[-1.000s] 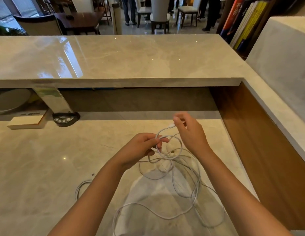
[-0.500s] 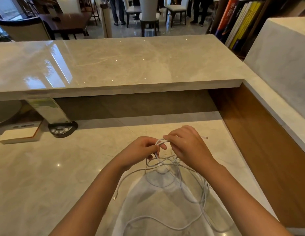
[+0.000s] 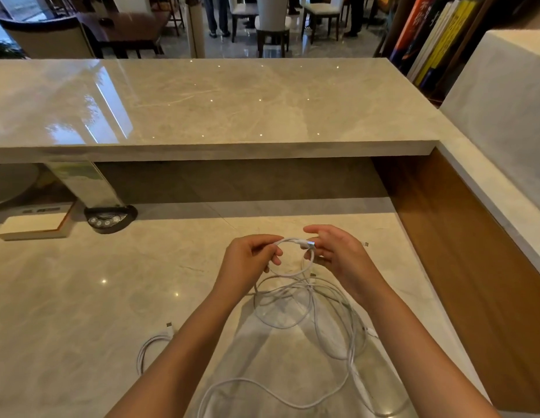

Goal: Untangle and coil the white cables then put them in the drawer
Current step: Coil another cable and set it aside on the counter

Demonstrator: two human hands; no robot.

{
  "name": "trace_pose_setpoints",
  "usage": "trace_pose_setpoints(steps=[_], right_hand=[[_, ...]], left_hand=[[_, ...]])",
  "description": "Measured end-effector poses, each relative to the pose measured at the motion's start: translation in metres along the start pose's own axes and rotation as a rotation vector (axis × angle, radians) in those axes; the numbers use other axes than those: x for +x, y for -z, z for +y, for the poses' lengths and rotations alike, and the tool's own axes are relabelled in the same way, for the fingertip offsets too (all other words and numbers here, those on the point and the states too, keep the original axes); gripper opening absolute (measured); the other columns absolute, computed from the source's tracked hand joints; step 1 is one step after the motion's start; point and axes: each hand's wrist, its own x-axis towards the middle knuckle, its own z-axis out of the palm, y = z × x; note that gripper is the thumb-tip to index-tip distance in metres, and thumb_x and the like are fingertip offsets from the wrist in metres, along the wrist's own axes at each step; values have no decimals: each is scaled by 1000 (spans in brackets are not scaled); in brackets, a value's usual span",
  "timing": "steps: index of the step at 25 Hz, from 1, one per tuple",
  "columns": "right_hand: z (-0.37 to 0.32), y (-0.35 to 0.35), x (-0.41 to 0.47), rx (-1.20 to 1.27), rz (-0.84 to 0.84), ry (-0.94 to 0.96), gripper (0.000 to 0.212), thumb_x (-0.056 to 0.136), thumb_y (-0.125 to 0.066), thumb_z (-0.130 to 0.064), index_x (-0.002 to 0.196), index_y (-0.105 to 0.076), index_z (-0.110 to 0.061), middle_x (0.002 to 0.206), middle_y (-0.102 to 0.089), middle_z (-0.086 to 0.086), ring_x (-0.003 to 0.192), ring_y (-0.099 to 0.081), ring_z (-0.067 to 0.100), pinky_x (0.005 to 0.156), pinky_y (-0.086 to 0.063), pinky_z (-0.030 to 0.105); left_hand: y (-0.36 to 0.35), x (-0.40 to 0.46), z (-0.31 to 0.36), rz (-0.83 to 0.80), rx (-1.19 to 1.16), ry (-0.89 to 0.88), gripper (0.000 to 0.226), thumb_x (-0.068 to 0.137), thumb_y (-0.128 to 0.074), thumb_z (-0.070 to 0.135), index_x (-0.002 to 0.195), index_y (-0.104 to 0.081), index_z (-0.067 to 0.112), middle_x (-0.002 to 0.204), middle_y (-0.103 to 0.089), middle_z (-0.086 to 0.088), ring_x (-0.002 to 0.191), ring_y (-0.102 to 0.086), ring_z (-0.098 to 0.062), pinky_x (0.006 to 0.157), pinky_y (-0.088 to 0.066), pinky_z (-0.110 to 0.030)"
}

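The white cables (image 3: 311, 309) lie in a loose tangle on the pale marble counter (image 3: 81, 297) right in front of me, loops crossing over one another and trailing back toward my body. One small loop is lifted off the surface between my hands. My left hand (image 3: 247, 257) has its fingers curled around the left side of that loop, gripping it. My right hand (image 3: 338, 254) pinches the cable just behind its metal plug (image 3: 310, 244) between thumb and fingers, with the remaining fingers loosely bent. The two hands sit close together, the loop spanning the gap between them. Another plug end (image 3: 169, 327) rests on the counter beside my left forearm, with a short bend of cable below it. Farther left, near the back of the counter, stands a small black oval device with buttons (image 3: 109, 219), and beside it a flat white box (image 3: 33, 226). A raised marble ledge (image 3: 202, 101) runs across behind, and a wood panel (image 3: 461, 267) borders the right.
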Motion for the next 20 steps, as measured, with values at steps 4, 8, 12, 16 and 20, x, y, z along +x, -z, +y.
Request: trace_pose_setpoints(steps=[4, 8, 12, 16, 20], right_hand=[[2, -1, -5, -398, 55, 174, 27, 79, -69, -6, 100, -64, -22, 82, -62, 1, 72, -61, 14, 66, -53, 19], [9, -13, -6, -393, 295, 341, 11, 86, -61, -9, 87, -65, -20, 76, -68, -3, 61, -62, 8, 60, -49, 15], [8, -12, -9, -436, 262, 334, 10, 89, -58, -15, 84, -67, -17, 81, -69, -9, 75, -62, 5, 70, -47, 16], [-12, 0, -5, -801, 60, 378, 13, 83, -66, -25, 95, -71, -26, 87, -61, -22, 84, -56, 0, 76, -43, 16], [-30, 2, -2, -882, -69, 312, 8, 83, -67, -20, 85, -73, -25, 76, -65, -15, 72, -56, 5, 62, -44, 19]], left_hand=[[-1, -3, 5, -11, -139, 110, 20, 88, -55, 3, 103, -68, 7, 77, -71, -4, 62, -66, -6, 60, -53, -16], [-3, -8, 6, -177, -685, 380, 19, 92, -51, 8, 101, -66, 4, 73, -71, -2, 71, -70, -13, 75, -58, -29], [-4, -11, 2, -175, -732, 365, 21, 94, -46, 6, 101, -65, 2, 66, -60, -2, 55, -58, -10, 63, -57, -24], [4, -9, 7, -201, -441, 310, 22, 94, -47, 7, 103, -67, 6, 68, -60, -1, 55, -57, -11, 68, -56, -27], [3, -10, 15, -304, -365, 297, 23, 94, -48, 8, 105, -68, 5, 69, -63, -1, 56, -60, -10, 75, -57, -32]])
